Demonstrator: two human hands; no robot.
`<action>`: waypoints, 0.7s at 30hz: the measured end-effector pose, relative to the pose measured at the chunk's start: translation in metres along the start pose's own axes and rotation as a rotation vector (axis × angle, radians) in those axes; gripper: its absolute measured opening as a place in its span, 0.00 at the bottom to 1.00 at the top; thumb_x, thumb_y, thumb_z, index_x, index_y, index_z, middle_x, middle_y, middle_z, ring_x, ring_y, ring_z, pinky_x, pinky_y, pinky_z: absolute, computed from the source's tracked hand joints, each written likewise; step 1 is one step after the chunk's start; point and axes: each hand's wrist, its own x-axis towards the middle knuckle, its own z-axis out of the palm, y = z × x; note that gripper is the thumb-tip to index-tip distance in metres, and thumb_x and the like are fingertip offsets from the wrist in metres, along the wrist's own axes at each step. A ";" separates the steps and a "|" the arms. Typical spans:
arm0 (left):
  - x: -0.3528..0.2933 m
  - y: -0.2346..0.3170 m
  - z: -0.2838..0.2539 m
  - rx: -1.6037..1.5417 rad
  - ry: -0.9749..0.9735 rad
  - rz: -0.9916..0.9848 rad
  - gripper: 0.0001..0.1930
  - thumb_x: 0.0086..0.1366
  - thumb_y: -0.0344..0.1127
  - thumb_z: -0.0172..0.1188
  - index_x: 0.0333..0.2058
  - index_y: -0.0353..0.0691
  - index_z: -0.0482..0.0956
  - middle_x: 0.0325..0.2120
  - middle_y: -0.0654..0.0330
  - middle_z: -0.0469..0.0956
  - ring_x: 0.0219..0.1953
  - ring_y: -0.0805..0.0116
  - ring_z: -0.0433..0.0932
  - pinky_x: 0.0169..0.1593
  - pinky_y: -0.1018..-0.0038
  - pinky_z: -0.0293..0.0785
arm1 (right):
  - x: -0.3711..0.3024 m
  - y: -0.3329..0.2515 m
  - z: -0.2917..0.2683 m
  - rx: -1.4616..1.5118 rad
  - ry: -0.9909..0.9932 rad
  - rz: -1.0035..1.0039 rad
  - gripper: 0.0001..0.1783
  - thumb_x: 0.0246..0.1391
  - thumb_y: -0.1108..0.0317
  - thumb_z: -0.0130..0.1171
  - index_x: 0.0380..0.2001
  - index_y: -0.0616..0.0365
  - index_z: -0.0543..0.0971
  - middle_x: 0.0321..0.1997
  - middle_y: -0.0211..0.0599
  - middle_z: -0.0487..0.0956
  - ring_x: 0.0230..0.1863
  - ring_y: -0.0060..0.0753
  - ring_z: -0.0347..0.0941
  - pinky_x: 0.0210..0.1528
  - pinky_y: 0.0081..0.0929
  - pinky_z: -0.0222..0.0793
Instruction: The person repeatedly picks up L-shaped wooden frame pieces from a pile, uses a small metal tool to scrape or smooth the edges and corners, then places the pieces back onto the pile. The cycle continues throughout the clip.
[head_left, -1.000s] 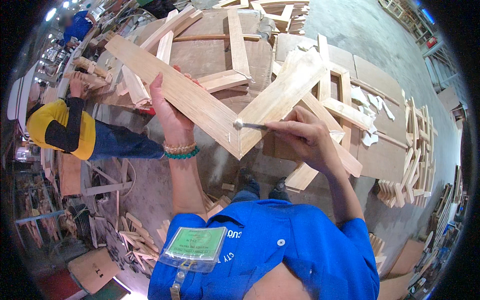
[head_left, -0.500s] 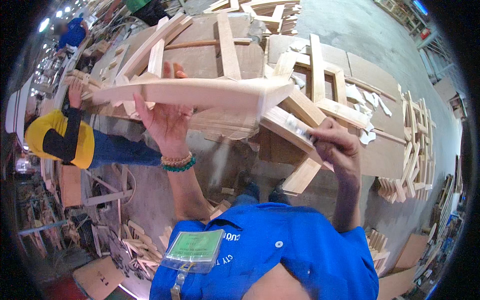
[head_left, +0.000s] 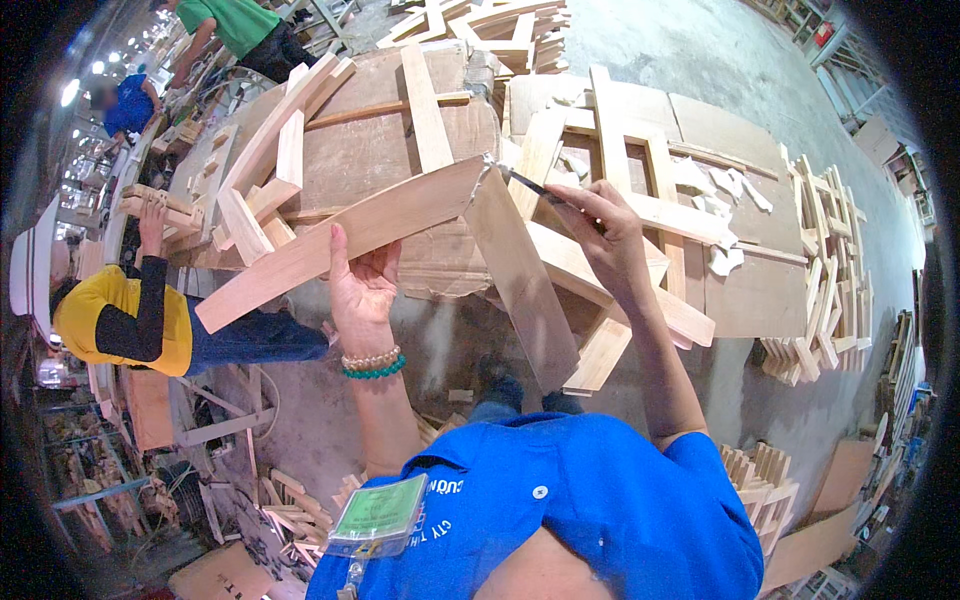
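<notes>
Centrally, two flat boards joined in a V-shaped wooden frame (head_left: pixel 400 215), point away from the wearer, are held up in front of the near edge of a cardboard-covered tabletop (head_left: pixel 350 155). The left hand (head_left: pixel 362 290) grips the left board from below, thumb against its face. The right hand (head_left: pixel 605 235) is closed around a slim dark tool (head_left: pixel 530 185), its tip at the joint; contact is unclear. White scraps (head_left: pixel 728 185) lie toward the tabletop's right edge.
</notes>
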 end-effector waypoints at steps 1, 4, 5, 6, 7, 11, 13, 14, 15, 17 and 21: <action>0.002 0.002 -0.006 -0.020 0.017 -0.026 0.22 0.55 0.40 0.67 0.45 0.38 0.72 0.41 0.53 0.77 0.45 0.57 0.77 0.47 0.55 0.79 | 0.003 0.003 0.004 -0.007 0.000 0.001 0.14 0.51 0.75 0.59 0.43 0.53 0.81 0.26 0.34 0.72 0.27 0.28 0.68 0.30 0.25 0.65; 0.004 0.000 -0.014 -0.041 0.077 -0.029 0.21 0.55 0.40 0.67 0.45 0.38 0.73 0.42 0.53 0.78 0.45 0.57 0.77 0.48 0.55 0.79 | 0.009 0.013 0.014 0.001 0.005 0.000 0.13 0.52 0.73 0.60 0.42 0.51 0.81 0.25 0.34 0.72 0.26 0.29 0.68 0.29 0.27 0.65; 0.004 -0.002 -0.016 -0.041 0.099 -0.018 0.21 0.55 0.40 0.67 0.45 0.37 0.73 0.41 0.53 0.78 0.45 0.57 0.78 0.48 0.56 0.79 | 0.011 0.017 0.018 -0.002 0.000 -0.004 0.13 0.52 0.72 0.60 0.42 0.51 0.82 0.25 0.34 0.72 0.26 0.29 0.68 0.29 0.27 0.65; 0.003 -0.002 -0.017 -0.026 0.087 -0.017 0.23 0.55 0.41 0.67 0.45 0.37 0.72 0.41 0.54 0.78 0.44 0.58 0.78 0.48 0.56 0.79 | 0.012 0.021 0.021 -0.007 0.000 -0.016 0.12 0.52 0.71 0.60 0.42 0.50 0.82 0.25 0.34 0.72 0.26 0.29 0.68 0.29 0.27 0.65; 0.002 -0.003 -0.017 -0.010 0.076 -0.017 0.24 0.54 0.42 0.68 0.45 0.37 0.72 0.40 0.55 0.78 0.43 0.60 0.79 0.48 0.56 0.79 | 0.013 0.024 0.025 -0.012 0.000 -0.028 0.12 0.52 0.70 0.60 0.41 0.50 0.82 0.25 0.35 0.72 0.26 0.30 0.68 0.29 0.28 0.65; 0.003 -0.001 -0.025 0.025 0.112 -0.049 0.26 0.54 0.45 0.68 0.45 0.36 0.71 0.39 0.55 0.77 0.42 0.61 0.79 0.47 0.57 0.80 | 0.016 0.028 0.034 -0.113 -0.063 -0.002 0.15 0.53 0.76 0.58 0.44 0.51 0.81 0.28 0.28 0.70 0.29 0.21 0.64 0.30 0.20 0.62; 0.002 -0.003 -0.027 0.017 0.087 -0.044 0.25 0.54 0.45 0.67 0.45 0.36 0.71 0.40 0.55 0.77 0.41 0.61 0.79 0.47 0.57 0.80 | 0.016 0.028 0.035 -0.113 -0.068 -0.003 0.15 0.53 0.75 0.58 0.44 0.50 0.81 0.28 0.29 0.70 0.28 0.22 0.64 0.30 0.21 0.63; 0.001 -0.004 -0.028 0.014 0.074 -0.043 0.25 0.55 0.45 0.67 0.45 0.36 0.71 0.40 0.55 0.77 0.41 0.61 0.79 0.47 0.57 0.80 | 0.016 0.029 0.036 -0.114 -0.070 -0.003 0.15 0.53 0.75 0.58 0.44 0.50 0.81 0.28 0.29 0.70 0.28 0.22 0.64 0.29 0.22 0.63; 0.000 -0.005 -0.029 0.013 0.079 -0.044 0.25 0.55 0.45 0.67 0.45 0.36 0.71 0.40 0.55 0.77 0.41 0.61 0.79 0.47 0.57 0.80 | 0.015 0.031 0.036 -0.115 -0.080 0.000 0.14 0.53 0.75 0.58 0.43 0.50 0.82 0.27 0.29 0.70 0.28 0.22 0.65 0.29 0.22 0.63; -0.001 -0.007 -0.031 0.011 0.089 -0.050 0.25 0.55 0.45 0.66 0.45 0.36 0.71 0.40 0.54 0.77 0.41 0.60 0.79 0.46 0.57 0.80 | 0.011 0.034 0.035 -0.120 -0.099 0.007 0.13 0.53 0.74 0.59 0.43 0.49 0.82 0.26 0.29 0.70 0.27 0.23 0.65 0.28 0.23 0.63; 0.002 -0.006 -0.044 0.002 0.068 -0.074 0.24 0.56 0.45 0.66 0.44 0.35 0.71 0.39 0.54 0.77 0.41 0.60 0.79 0.46 0.57 0.80 | 0.002 0.026 0.036 -0.149 -0.148 -0.049 0.13 0.52 0.73 0.59 0.41 0.48 0.83 0.24 0.29 0.70 0.26 0.23 0.66 0.27 0.23 0.64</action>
